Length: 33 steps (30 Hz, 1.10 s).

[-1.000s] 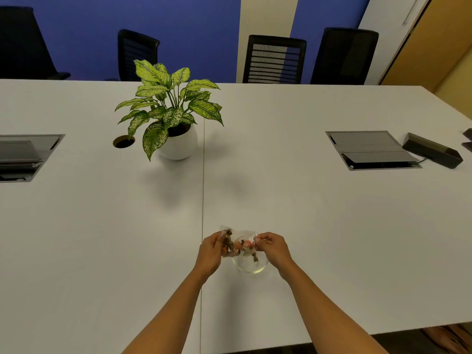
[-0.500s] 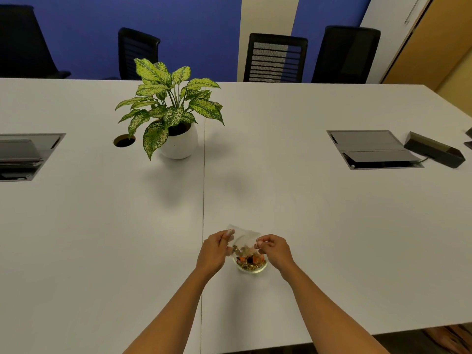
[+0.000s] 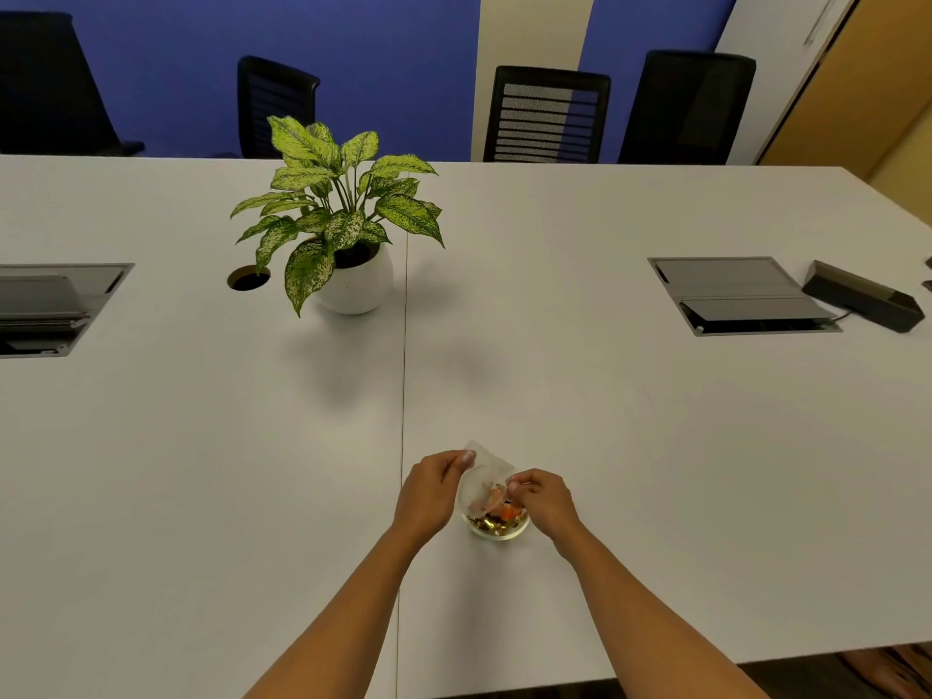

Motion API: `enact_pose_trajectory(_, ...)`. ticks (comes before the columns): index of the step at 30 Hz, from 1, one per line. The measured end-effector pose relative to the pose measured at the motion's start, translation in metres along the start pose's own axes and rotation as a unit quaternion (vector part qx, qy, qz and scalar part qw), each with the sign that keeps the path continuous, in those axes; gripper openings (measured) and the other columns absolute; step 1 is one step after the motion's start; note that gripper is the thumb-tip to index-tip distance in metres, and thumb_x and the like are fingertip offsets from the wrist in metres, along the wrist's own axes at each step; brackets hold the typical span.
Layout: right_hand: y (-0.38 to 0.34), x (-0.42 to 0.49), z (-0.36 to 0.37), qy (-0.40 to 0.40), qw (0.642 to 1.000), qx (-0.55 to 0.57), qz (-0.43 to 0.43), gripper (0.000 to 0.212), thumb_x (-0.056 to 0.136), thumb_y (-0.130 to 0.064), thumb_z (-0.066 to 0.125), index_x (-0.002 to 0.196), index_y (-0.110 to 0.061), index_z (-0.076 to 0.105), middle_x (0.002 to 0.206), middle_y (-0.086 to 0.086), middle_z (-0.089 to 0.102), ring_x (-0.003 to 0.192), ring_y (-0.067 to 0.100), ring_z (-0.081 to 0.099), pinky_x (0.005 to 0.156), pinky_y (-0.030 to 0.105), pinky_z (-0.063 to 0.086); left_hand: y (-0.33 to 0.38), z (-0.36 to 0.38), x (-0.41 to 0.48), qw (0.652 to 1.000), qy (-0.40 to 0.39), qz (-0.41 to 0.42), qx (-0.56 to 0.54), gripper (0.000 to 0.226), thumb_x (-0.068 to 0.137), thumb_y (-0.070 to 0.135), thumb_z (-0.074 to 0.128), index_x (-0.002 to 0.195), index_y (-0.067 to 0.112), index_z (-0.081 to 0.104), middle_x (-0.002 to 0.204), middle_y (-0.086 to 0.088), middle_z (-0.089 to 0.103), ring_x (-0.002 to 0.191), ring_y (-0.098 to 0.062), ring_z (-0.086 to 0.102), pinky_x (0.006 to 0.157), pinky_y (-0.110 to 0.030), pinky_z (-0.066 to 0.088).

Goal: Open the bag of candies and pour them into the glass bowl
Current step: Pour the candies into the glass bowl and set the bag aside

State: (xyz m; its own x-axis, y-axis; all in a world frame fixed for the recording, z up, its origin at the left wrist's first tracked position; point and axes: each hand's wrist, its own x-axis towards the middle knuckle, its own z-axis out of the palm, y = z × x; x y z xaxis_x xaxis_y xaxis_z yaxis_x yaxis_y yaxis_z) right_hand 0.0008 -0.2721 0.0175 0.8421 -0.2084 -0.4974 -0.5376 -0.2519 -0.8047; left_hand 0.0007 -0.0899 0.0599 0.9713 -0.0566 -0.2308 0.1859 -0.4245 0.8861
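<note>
Bag tipped over bowl, both hands pinching it.
L hand [image 3: 428, 491] & R hand [image 3: 547, 502] fingers pinched clear bag [image 3: 486, 479] above glass bowl [image 3: 497, 531]; candies [image 3: 497, 519] in bowl, few in bag. White worktop [image 3: 555, 396], potted plant [image 3: 343, 229], blue wall.

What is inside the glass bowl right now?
The glass bowl holds gold and orange wrapped candies. The clear bag covers its far side, hiding anything there.

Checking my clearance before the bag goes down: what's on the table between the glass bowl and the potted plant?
Nothing: the head view shows bare white table between the glass bowl and the potted plant, with only the tabletop seam and shadows.
</note>
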Motion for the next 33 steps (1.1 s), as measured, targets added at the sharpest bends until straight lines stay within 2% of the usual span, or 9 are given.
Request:
enact_pose_trajectory(5, -0.004, 0.001, 0.002, 0.008, 1.000, -0.003, -0.011, 0.013, 0.090, -0.009, 0.060, 0.086, -0.017, 0.070, 0.084, 0.001, 0.074, 0.089, 0.021, 0.070, 0.078, 0.027, 0.053, 0.005, -0.002, 0.001, 1.000, 0.004, 0.009, 0.011, 0.035, 0.095, 0.042, 0.048, 0.107, 0.019, 0.071, 0.105, 0.000, 0.075, 0.099, -0.016, 0.067, 0.089, -0.038, 0.053)
enact_pose_trajectory(8, -0.006, 0.001, 0.002, 0.005, 1.000, -0.006, -0.013, 0.013, 0.091, -0.010, 0.059, 0.086, -0.019, 0.068, 0.086, 0.002, 0.075, 0.089, 0.021, 0.070, 0.073, 0.025, 0.050, 0.006, -0.002, 0.000, 1.000, 0.017, 0.010, 0.008, 0.032, 0.095, 0.039, 0.050, 0.107, 0.019, 0.072, 0.104, 0.000, 0.075, 0.098, -0.015, 0.068, 0.089, -0.036, 0.053)
enact_pose_trajectory(13, -0.007, 0.002, -0.001, -0.006, 1.000, 0.001, -0.015, 0.011, 0.093, -0.015, 0.059, 0.087, -0.019, 0.067, 0.082, 0.000, 0.074, 0.089, 0.023, 0.069, 0.082, 0.031, 0.052, 0.001, -0.006, -0.001, 0.997, 0.081, 0.007, 0.001, 0.022, 0.092, 0.033, 0.058, 0.099, 0.018, 0.074, 0.089, 0.004, 0.075, 0.081, -0.011, 0.070, 0.076, -0.029, 0.057)
enact_pose_trajectory(15, -0.012, 0.001, -0.003, -0.010, 0.999, 0.031, -0.010, 0.008, 0.094, -0.023, 0.060, 0.096, -0.018, 0.065, 0.095, 0.004, 0.073, 0.090, 0.021, 0.067, 0.080, 0.031, 0.051, -0.003, -0.008, -0.003, 0.994, 0.104, -0.007, -0.039, 0.018, 0.091, 0.029, 0.059, 0.094, 0.018, 0.073, 0.080, 0.005, 0.072, 0.069, -0.010, 0.070, 0.067, -0.024, 0.058)
enact_pose_trajectory(20, -0.022, -0.011, 0.006, -0.151, 0.984, 0.083, 0.036, 0.041, 0.084, -0.049, 0.067, 0.114, -0.023, 0.060, 0.114, 0.000, 0.068, 0.104, 0.022, 0.067, 0.098, 0.040, 0.050, -0.021, -0.018, -0.006, 0.969, 0.156, -0.061, -0.179, 0.018, 0.093, 0.021, 0.057, 0.096, 0.012, 0.072, 0.083, -0.007, 0.073, 0.071, -0.022, 0.073, 0.075, -0.035, 0.059)
enact_pose_trajectory(23, -0.023, -0.019, 0.015, -0.239, 0.964, 0.109, 0.034, 0.029, 0.084, -0.029, 0.074, 0.108, -0.015, 0.068, 0.101, 0.004, 0.075, 0.095, 0.024, 0.073, 0.086, 0.033, 0.055, -0.035, -0.023, -0.012, 0.953, 0.175, -0.075, -0.235, 0.015, 0.095, 0.019, 0.054, 0.101, 0.013, 0.067, 0.087, -0.011, 0.073, 0.077, -0.026, 0.073, 0.076, -0.032, 0.058)
enact_pose_trajectory(28, -0.028, -0.019, 0.038, -0.120, 0.985, 0.127, -0.002, 0.009, 0.086, -0.004, 0.069, 0.095, -0.002, 0.070, 0.077, 0.009, 0.071, 0.058, 0.013, 0.068, 0.053, 0.023, 0.051, -0.067, -0.031, -0.029, 0.952, 0.167, -0.100, -0.236, 0.010, 0.092, 0.016, 0.059, 0.095, 0.013, 0.069, 0.088, -0.009, 0.072, 0.080, -0.028, 0.070, 0.071, -0.030, 0.057)
enact_pose_trajectory(30, -0.028, -0.016, 0.047, -0.083, 0.992, 0.089, -0.032, 0.007, 0.087, -0.006, 0.069, 0.092, -0.007, 0.073, 0.079, 0.008, 0.072, 0.060, 0.014, 0.066, 0.056, 0.024, 0.052, -0.081, -0.036, -0.037, 0.963, 0.160, -0.104, -0.190, 0.008, 0.088, 0.019, 0.065, 0.088, 0.021, 0.073, 0.085, -0.003, 0.073, 0.079, -0.024, 0.068, 0.069, -0.028, 0.056)
enact_pose_trajectory(33, -0.027, -0.013, 0.060, -0.073, 0.992, -0.019, -0.101, 0.015, 0.086, -0.018, 0.071, 0.101, -0.017, 0.073, 0.093, 0.000, 0.072, 0.083, 0.015, 0.067, 0.081, 0.031, 0.054, -0.101, -0.043, -0.047, 0.961, 0.162, -0.139, -0.177, 0.007, 0.083, 0.020, 0.071, 0.087, 0.023, 0.076, 0.083, -0.002, 0.075, 0.076, -0.021, 0.070, 0.074, -0.032, 0.058)
